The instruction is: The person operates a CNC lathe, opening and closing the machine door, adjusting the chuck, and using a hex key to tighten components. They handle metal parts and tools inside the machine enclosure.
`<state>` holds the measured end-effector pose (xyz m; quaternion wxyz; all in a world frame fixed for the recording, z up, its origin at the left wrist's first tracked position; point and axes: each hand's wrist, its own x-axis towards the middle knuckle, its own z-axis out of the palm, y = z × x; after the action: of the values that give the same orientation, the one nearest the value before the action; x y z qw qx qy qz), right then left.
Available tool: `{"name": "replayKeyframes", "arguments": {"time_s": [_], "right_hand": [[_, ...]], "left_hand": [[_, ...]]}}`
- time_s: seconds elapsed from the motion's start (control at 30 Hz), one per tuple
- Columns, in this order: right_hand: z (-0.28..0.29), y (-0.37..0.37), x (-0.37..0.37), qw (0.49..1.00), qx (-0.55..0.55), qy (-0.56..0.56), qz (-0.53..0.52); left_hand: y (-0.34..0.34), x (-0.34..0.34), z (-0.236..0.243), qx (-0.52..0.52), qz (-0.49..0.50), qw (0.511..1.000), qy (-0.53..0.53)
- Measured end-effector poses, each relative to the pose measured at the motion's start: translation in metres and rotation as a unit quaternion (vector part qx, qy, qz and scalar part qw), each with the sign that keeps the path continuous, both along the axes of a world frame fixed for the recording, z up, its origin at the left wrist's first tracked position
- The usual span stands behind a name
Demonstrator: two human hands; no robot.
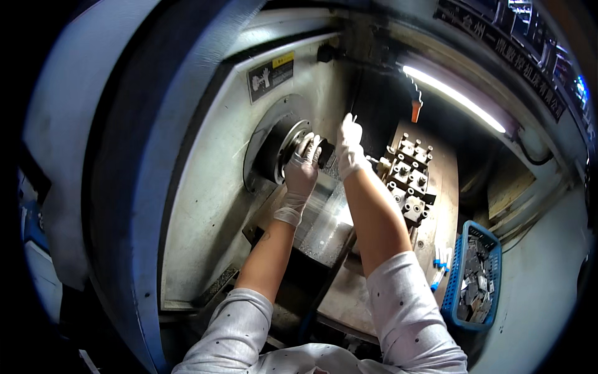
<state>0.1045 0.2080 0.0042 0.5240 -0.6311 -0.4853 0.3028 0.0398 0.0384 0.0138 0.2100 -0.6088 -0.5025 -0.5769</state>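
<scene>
My left hand point(303, 171), in a thin whitish glove, lies with its fingers curled over the front of the dark round lathe chuck point(274, 149). A dark cylindrical part point(326, 153) sticks out just beyond its fingertips. To the right of the chuck I hold up my right hand point(350, 140), gloved too and closed. A thin pale tip shows above its fingers; the rest of what it grips is hidden. Past my right wrist stands a block of metal tool holders point(408, 177) with several bolts.
A blue plastic basket point(453, 287) of small metal pieces stands at the right. Several blue-and-white slim items point(441, 268) lie beside it on the machine bed point(442, 212). An orange nozzle point(416, 111) hangs below a lit tube lamp point(455, 98). Shiny metal covers point(321, 227) lie under my arms.
</scene>
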Motion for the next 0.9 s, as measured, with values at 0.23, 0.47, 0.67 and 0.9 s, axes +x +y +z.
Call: {"name": "replayKeyframes", "arguments": {"time_s": [0.23, 0.47, 0.67, 0.9], "right_hand": [[0.050, -0.103, -0.015, 0.980, 0.139, 0.095, 0.107], [0.062, -0.092, -0.029, 0.996, 0.067, -0.038, 0.037], [0.058, -0.094, -0.012, 0.997, 0.043, -0.068, -0.016], [0.113, -0.220, -0.029, 0.947, 0.126, -0.169, 0.240]], "left_hand": [[-0.013, -0.017, 0.000, -0.031, 0.055, 0.998, 0.016], [-0.014, -0.020, 0.005, -0.045, 0.050, 0.998, 0.007], [-0.007, -0.014, 0.001, -0.045, 0.024, 0.998, 0.019], [-0.010, -0.018, -0.015, -0.188, -0.103, 0.967, -0.138]]}}
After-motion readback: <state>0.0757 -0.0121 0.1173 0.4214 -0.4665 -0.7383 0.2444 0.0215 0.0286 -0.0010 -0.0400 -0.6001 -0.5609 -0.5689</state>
